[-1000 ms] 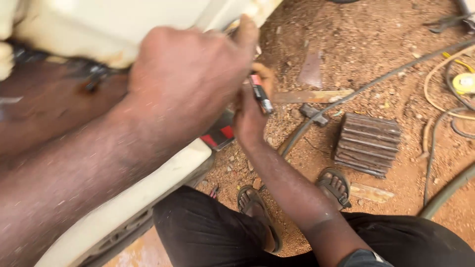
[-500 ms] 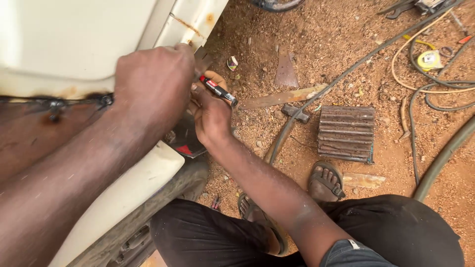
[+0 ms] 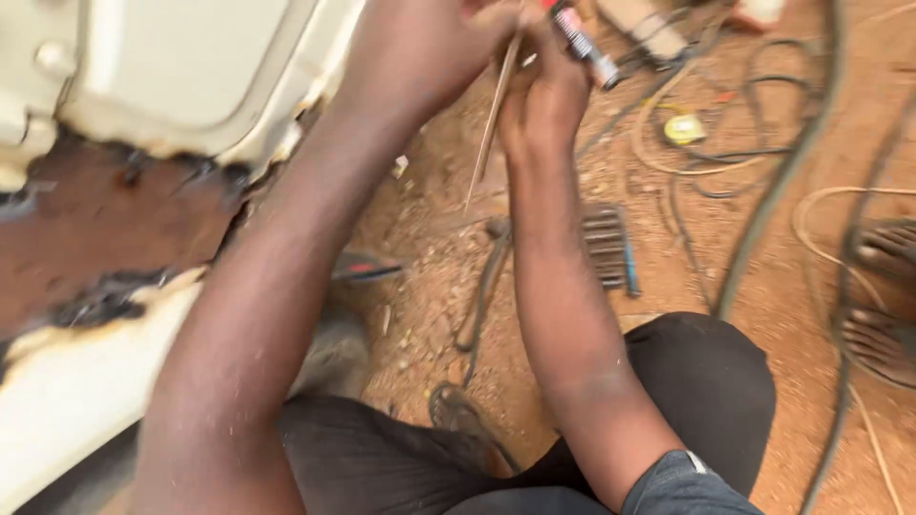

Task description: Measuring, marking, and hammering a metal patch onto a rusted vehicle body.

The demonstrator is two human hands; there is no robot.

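Observation:
Both my hands are raised together at the top of the view, over red dirt ground. My left hand [image 3: 425, 48] is closed at the upper end of a thin metal rod [image 3: 489, 133] that hangs down and to the left. My right hand [image 3: 542, 95] touches the left hand and grips a small red, black and silver cylindrical tool [image 3: 584, 40] that sticks out up and to the right. A cream car body panel [image 3: 191, 67] with a rusted brown patch [image 3: 105, 238] fills the left side, just left of my left forearm.
Hoses and cables [image 3: 763, 191] snake over the dirt on the right. A ribbed metal block [image 3: 604, 246] and a small yellow object [image 3: 685, 130] lie beyond my right arm. A red-and-black tool [image 3: 367, 271] lies by the panel. Sandals [image 3: 883, 248] lie at the right edge.
Both hands have come away from the panel's edge and risen toward the top of the view. The thin rod now shows between them. The view has swung right.

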